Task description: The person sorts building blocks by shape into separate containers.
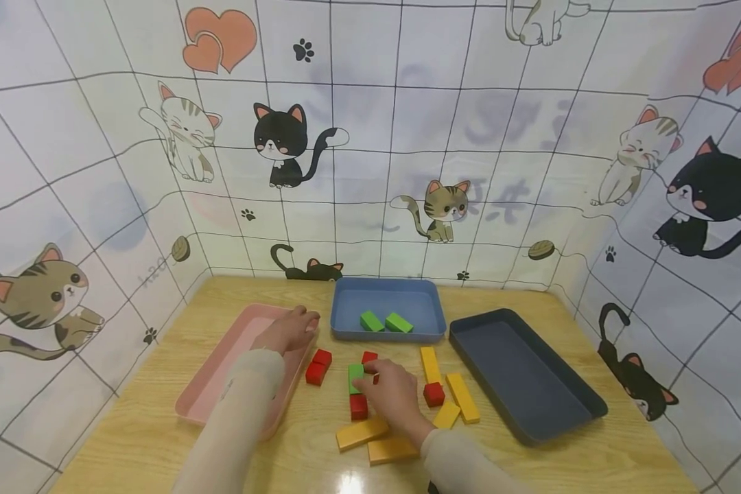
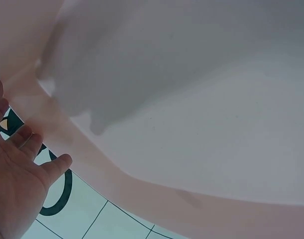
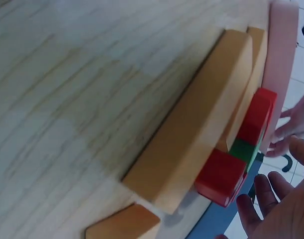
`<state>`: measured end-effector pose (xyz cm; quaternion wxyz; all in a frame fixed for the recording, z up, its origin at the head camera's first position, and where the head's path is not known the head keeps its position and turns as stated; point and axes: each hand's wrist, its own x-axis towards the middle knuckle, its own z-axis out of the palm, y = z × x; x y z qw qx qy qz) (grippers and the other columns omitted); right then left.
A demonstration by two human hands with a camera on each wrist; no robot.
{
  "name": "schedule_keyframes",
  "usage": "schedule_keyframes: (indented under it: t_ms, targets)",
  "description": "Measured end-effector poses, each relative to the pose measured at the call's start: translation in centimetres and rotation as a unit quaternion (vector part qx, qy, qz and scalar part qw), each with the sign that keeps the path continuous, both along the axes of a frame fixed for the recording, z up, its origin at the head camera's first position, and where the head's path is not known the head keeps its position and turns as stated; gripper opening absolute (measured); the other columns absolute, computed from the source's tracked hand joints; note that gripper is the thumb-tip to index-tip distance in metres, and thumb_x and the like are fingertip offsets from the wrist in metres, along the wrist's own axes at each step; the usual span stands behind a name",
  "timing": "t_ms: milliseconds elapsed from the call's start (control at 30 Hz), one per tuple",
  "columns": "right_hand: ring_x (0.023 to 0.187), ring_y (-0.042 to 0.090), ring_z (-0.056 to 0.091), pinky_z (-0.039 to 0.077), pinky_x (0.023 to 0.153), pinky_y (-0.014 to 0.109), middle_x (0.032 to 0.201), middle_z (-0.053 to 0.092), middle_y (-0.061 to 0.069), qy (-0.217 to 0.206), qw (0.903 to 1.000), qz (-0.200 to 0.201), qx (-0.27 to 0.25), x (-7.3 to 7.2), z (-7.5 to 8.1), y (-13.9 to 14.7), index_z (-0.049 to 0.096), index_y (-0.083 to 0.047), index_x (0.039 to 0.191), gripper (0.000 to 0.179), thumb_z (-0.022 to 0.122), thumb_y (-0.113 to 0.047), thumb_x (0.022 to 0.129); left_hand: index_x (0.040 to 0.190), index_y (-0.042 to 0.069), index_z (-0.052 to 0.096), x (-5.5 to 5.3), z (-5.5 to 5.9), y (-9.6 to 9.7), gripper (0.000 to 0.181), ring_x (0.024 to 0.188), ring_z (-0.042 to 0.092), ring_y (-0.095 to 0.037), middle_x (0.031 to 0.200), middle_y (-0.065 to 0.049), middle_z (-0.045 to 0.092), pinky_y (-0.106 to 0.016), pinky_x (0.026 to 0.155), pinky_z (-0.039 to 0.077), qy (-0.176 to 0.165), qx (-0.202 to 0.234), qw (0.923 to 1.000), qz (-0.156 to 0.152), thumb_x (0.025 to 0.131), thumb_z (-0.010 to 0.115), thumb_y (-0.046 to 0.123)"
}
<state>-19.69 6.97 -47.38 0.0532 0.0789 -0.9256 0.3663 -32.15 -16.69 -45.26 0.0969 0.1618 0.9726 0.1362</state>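
Over the right rim of the pink tray is my left hand, its fingers loosely bent; the left wrist view shows nothing held. My right hand reaches over the middle of the table, its fingers at a green block. A red cube sits at the near end of that green block, and another red cube lies behind the fingers. In the right wrist view the fingers are apart, beside a red cube. Orange-yellow blocks lie under the right wrist.
A blue tray holding two green blocks stands at the back. To the right is a dark grey tray. Two red cubes lie beside the pink tray. Yellow blocks and a red cube lie near the grey tray.
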Motion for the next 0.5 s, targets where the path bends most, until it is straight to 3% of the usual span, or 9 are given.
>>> schedule_keyframes:
  t_ms: [267, 500]
  targets:
    - [0.108, 0.033, 0.059, 0.018, 0.106, 0.073, 0.104, 0.070, 0.003, 0.007, 0.9965, -0.029, 0.078, -0.3, -0.9, -1.1, 0.074, -0.011, 0.113, 0.041, 0.080, -0.038, 0.083, 0.146, 0.011, 0.047, -0.1, -0.2, -0.1, 0.044, 0.141, 0.031, -0.044, 0.154, -0.024, 0.030, -0.059, 0.105, 0.038, 0.002, 0.003, 1.0000, 0.001, 0.104, 0.049, 0.025]
    - [0.109, 0.034, 0.057, 0.017, 0.107, 0.073, 0.106, 0.068, 0.007, 0.007, 0.9821, -0.048, 0.182, -0.7, -1.4, -1.5, 0.075, -0.011, 0.106, 0.049, 0.078, -0.053, 0.080, 0.145, 0.012, 0.048, -0.2, -0.4, -0.1, 0.043, 0.139, 0.034, -0.043, 0.152, -0.023, 0.033, -0.058, 0.104, 0.039, 0.009, 0.001, 1.0000, -0.002, 0.104, 0.051, 0.024]
